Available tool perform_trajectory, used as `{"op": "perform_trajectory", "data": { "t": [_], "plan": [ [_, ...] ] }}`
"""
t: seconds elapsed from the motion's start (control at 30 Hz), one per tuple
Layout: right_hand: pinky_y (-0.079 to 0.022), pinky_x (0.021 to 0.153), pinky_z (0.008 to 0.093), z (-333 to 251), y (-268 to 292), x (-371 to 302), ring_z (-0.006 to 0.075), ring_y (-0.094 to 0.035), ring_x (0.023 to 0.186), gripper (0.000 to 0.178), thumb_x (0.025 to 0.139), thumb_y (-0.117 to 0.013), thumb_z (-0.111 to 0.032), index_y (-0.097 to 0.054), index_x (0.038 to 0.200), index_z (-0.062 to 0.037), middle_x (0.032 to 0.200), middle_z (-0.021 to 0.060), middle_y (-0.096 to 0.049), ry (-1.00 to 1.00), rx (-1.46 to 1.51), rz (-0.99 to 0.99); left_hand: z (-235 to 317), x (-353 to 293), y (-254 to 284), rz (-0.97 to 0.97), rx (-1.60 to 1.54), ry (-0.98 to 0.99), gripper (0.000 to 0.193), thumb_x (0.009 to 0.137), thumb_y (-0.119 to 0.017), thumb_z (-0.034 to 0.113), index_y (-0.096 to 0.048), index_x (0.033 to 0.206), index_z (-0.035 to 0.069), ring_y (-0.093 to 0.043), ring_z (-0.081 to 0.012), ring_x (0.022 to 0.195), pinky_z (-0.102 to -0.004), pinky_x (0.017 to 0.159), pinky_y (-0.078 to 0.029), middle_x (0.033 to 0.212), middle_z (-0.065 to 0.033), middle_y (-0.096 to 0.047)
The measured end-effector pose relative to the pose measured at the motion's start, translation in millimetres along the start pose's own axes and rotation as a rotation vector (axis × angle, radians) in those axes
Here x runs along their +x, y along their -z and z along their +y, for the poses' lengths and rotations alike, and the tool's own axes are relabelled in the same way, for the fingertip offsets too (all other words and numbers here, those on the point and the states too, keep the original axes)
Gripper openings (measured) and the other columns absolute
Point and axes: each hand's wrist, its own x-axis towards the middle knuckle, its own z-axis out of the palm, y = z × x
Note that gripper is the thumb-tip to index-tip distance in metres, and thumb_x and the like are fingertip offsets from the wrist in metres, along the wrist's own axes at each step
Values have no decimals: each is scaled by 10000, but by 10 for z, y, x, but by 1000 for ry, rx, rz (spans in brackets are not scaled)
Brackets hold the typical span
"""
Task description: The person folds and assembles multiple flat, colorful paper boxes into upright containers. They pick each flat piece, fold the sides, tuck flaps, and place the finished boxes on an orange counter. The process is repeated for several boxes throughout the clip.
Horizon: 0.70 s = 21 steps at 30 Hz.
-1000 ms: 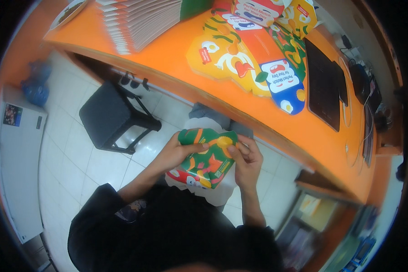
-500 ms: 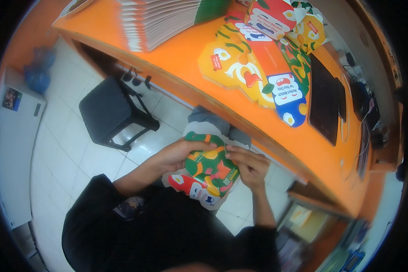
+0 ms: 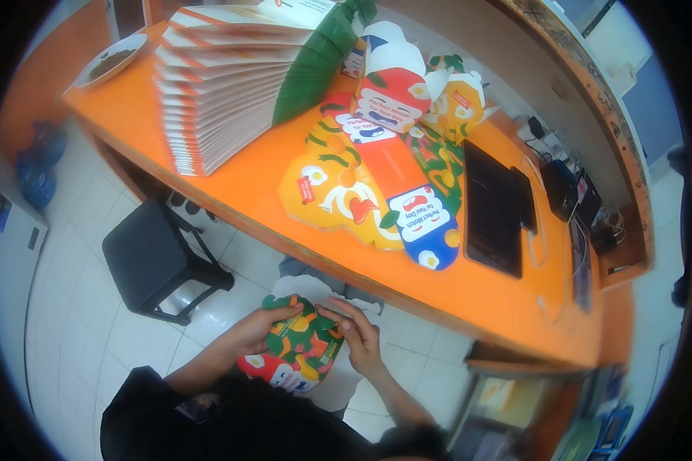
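Over my lap I have a food carton blank (image 3: 304,338) of printed cardboard, mostly green with orange, yellow and pink fruit shapes. Its lower panel is red and white. My left hand (image 3: 257,329) grips the left side, thumb lying across the top face. At the upper right edge, my right hand (image 3: 360,338) holds a small flap between thumb and fingers; the index finger is nearly straight. White uncoated card shows behind and beside the carton. The fingers under it are hidden.
On the orange desk (image 3: 284,250) stand a fanned stack of folded cartons (image 3: 223,92), flat yellow blanks (image 3: 327,192), a blue one (image 3: 425,230), and a red assembled box (image 3: 392,100). A black laptop (image 3: 494,207) lies right. A black stool (image 3: 158,253) stands left; a plate (image 3: 114,58) sits far left.
The view has tilted up, so the desk shows more fully and my hands sit lower. My right fingers have shifted at the carton's upper right edge, where a flap now stands bent.
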Motion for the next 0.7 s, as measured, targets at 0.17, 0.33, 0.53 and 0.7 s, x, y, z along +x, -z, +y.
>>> {"op": "perform_trajectory", "data": {
  "t": [0.17, 0.33, 0.53, 0.7],
  "plan": [
    [-448, 949, 286, 89, -91, -91, 222, -545, 1159, 549, 985, -438, -145, -168, 1461, -95, 1249, 226, -552, -243, 289, 69, -54, 50, 12, 25, -27, 22, 304, 924, -566, 215, -521, 1140, 6, -676, -215, 886, -317, 768, -573, 1054, -146, -643],
    [-322, 1065, 328, 130, -186, -185, 246, -383, 1313, 618, 974, -439, -75, -73, 1470, -112, 1352, 236, -454, -179, 374, 98, -84, 63, -39, 64, 8, 77, 288, 906, -595, 203, -526, 1120, 23, -675, -211, 871, -333, 759, -572, 1032, -122, -646],
    [-301, 1072, 324, 198, -6, -169, 232, -371, 1320, 387, 975, -465, -120, -422, 1352, -47, 1383, 156, -448, -153, 9, 110, -203, 93, -142, -91, 374, -145, 371, 909, -598, 152, -446, 1218, 17, -603, -166, 986, -303, 852, -497, 1071, -93, -601],
    [-338, 1048, 329, 218, 74, -189, 220, -445, 1255, 342, 962, -504, -133, -515, 1290, -38, 1349, 139, -489, -268, 112, 208, -408, 168, -191, -177, 671, -319, 394, 936, -552, 134, -367, 1266, 26, -559, -140, 999, -288, 869, -453, 1059, -91, -570]
  ]
}}
